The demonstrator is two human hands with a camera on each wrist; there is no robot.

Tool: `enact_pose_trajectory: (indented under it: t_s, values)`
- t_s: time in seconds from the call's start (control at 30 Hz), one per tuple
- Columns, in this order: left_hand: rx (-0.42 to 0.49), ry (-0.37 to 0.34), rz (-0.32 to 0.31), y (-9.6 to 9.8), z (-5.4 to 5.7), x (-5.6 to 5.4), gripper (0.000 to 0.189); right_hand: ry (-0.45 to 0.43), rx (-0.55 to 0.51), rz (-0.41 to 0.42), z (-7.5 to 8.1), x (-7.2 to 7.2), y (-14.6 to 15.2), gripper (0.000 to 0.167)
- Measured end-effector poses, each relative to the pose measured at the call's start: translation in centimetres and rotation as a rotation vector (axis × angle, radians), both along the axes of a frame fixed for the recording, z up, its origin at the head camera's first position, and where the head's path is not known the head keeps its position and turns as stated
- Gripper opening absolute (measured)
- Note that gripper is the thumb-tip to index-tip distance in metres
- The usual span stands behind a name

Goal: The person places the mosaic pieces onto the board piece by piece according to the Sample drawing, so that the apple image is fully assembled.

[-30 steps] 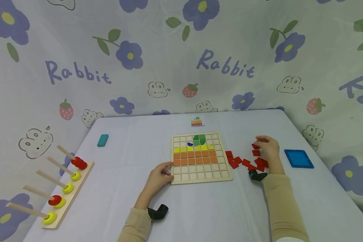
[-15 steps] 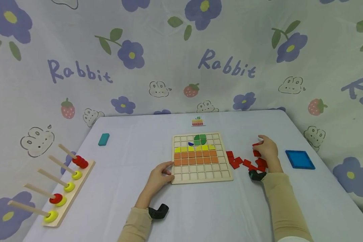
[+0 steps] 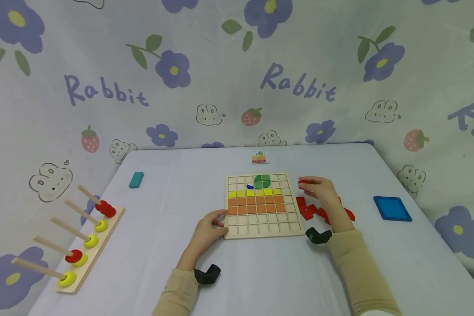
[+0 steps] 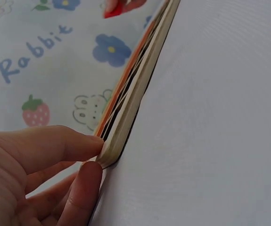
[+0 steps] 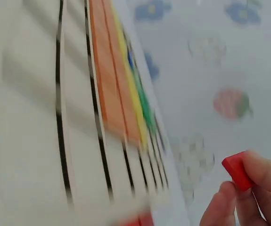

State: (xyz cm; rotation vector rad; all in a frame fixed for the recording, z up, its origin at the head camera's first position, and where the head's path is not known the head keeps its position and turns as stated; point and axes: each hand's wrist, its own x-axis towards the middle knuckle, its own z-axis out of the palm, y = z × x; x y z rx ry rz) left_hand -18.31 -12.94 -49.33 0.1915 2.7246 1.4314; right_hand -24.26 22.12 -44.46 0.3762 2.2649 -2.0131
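Observation:
My left hand (image 3: 206, 230) holds the left edge of a wooden grid board (image 3: 253, 229); in the left wrist view its thumb and a finger (image 4: 86, 188) are at the board's rim (image 4: 126, 117). Green, blue, yellow and orange tiles (image 3: 256, 205) fill part of the grid. My right hand (image 3: 323, 191) is just right of the board, above the table, pinching a red tile (image 5: 239, 170) between its fingertips. Several loose red tiles (image 3: 308, 211) lie beside the board, partly hidden beneath the right hand and forearm.
A small pattern card (image 3: 259, 157) lies behind the board. A blue tray (image 3: 393, 208) is at the right, a teal block (image 3: 136, 180) at the back left. Along the left stands a wooden peg rack (image 3: 98, 245) with red and yellow rings.
My right hand has picked up a red tile from the far right of the loose tiles and moved left with it towards the board. The left hand stays on the board's edge.

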Motion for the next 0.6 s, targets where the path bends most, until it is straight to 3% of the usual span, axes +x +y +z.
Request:
enact_pose_trajectory:
  t_s: [0.17,0.3,0.4,0.6]
  values:
    - [0.005,0.008,0.004,-0.2,0.1,0.1,0.052,-0.059,-0.266,0.173,0.8,0.8,-5.1,0.037]
    - [0.003,0.026,-0.011,-0.1,0.2,0.1,0.052,-0.127,-0.370,0.266,0.4,1.3,-8.5,0.029]
    - [0.003,0.024,-0.018,-0.1,0.2,0.1,0.052,-0.157,-0.331,0.280,-0.2,1.8,-10.9,0.029]
    - [0.011,0.014,-0.025,-0.3,0.1,0.1,0.053,-0.135,-0.112,0.307,-1.2,2.8,-15.2,0.026]
